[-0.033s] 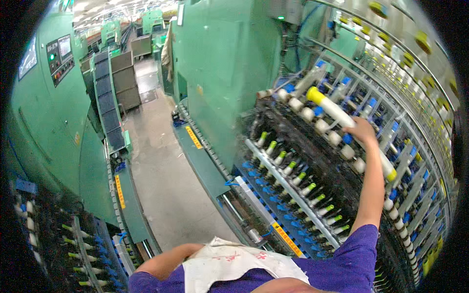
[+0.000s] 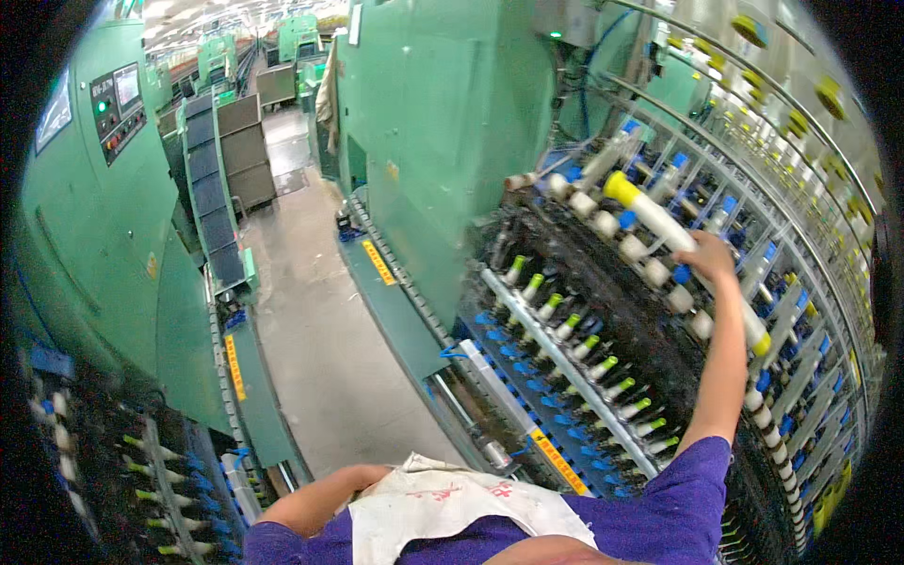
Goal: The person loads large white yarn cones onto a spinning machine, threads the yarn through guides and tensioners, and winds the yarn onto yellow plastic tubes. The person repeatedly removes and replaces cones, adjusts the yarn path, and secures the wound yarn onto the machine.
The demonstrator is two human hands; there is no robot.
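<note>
My right hand (image 2: 713, 258) is closed around a long white tube (image 2: 659, 222) with yellow ends, at the upper right. The tube lies slantwise along the top of a spinning machine, above a row of pale rollers (image 2: 633, 248). Just below it stand several slim bobbins (image 2: 590, 346) with lime-green tips, behind a metal rail (image 2: 565, 363). My left forearm (image 2: 315, 504) bends in toward my waist; that hand's fingers are hidden at the white apron (image 2: 443, 499).
A tall green cabinet (image 2: 433, 132) stands beyond the bobbins. Across the grey aisle floor (image 2: 320, 311) is another green machine (image 2: 104, 226) with a control panel (image 2: 117, 111). Metal bars (image 2: 791, 179) and hanging yellow-and-white bobbins (image 2: 829, 94) rise at the right.
The picture has shifted slightly, so the machine, tube and right hand appear a little farther right. My right hand keeps its hold on the tube.
</note>
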